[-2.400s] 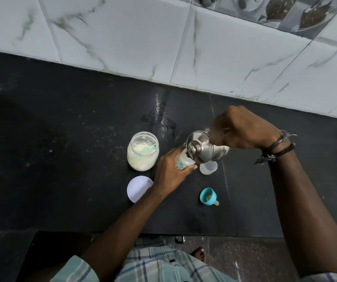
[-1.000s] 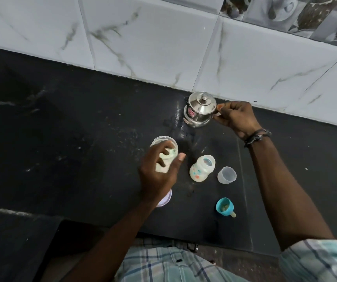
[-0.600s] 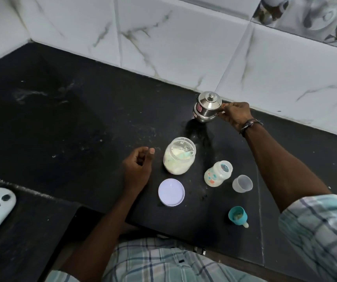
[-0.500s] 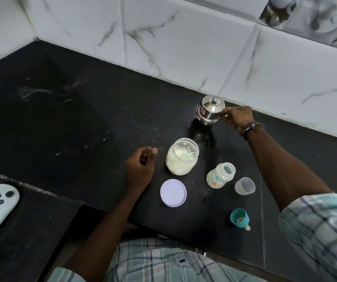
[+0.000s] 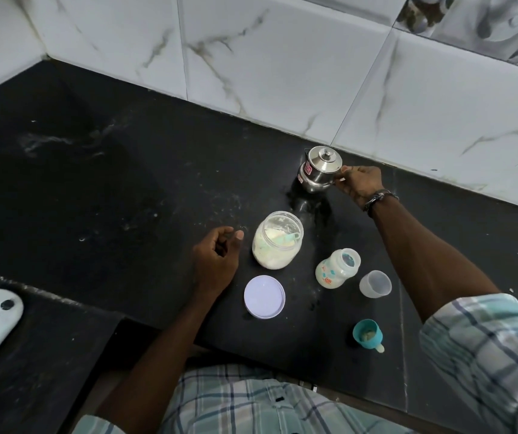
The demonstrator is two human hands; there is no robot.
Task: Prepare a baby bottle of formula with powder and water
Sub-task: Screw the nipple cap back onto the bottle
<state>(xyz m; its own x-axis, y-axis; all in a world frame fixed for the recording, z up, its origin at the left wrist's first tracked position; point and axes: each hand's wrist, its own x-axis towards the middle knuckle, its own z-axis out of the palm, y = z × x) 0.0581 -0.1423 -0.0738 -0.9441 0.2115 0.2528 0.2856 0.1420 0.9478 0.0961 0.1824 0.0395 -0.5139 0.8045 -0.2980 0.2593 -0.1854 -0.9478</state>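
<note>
One kettle [image 5: 319, 169] handle lies hidden inside the right hand [image 5: 359, 184] grip.

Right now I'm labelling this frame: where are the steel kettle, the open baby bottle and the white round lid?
steel kettle [image 5: 320, 169], head view, body
open baby bottle [image 5: 334, 270], head view, side
white round lid [image 5: 264, 296], head view, centre

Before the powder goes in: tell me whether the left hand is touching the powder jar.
Apart. The head view shows a strip of dark counter between the left hand and the powder jar; the hand is loosely curled beside it, holding nothing.
</note>
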